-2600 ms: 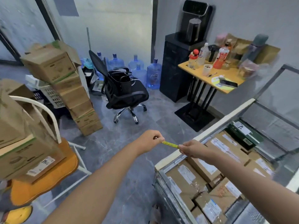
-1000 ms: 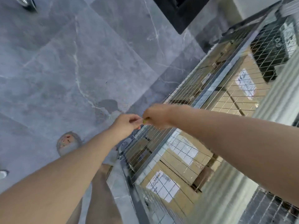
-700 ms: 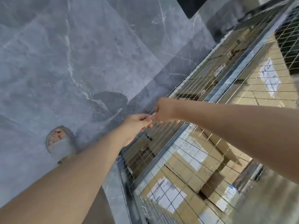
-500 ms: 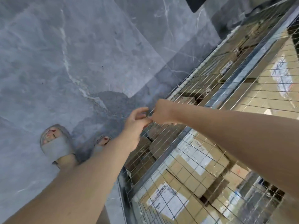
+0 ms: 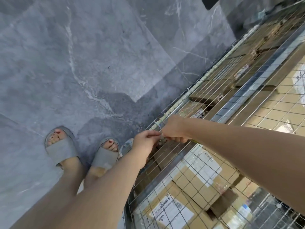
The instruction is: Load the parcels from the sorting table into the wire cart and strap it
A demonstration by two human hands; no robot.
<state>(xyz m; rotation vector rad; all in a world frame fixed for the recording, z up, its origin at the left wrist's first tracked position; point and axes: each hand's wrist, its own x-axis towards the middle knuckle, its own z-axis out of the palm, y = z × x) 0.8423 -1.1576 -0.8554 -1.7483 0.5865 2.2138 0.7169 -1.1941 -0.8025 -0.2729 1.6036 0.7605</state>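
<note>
Left hand (image 5: pixel 145 142), spread half a second back, now pinches the barely-visible strap (image 5: pixel 162 138) against the right hand (image 5: pixel 173 129), fisted on it at the cart (image 5: pixel 231 90) mesh, mid-frame. Parcels (image 5: pixel 203 169) sit inside, lower right. Both sandals (image 5: pixel 61 149) show now.

The floor (image 5: pixel 82 55) is large grey marble-look tiles with pale white veins, and thin grout lines run diagonally from 9 o'clock towards 3 o'clock. A soft dark shadow (image 5: pixel 118 103) lies at the centre. At 1 o'clock, a black furniture base (image 5: pixel 210 2) meets the top edge.
</note>
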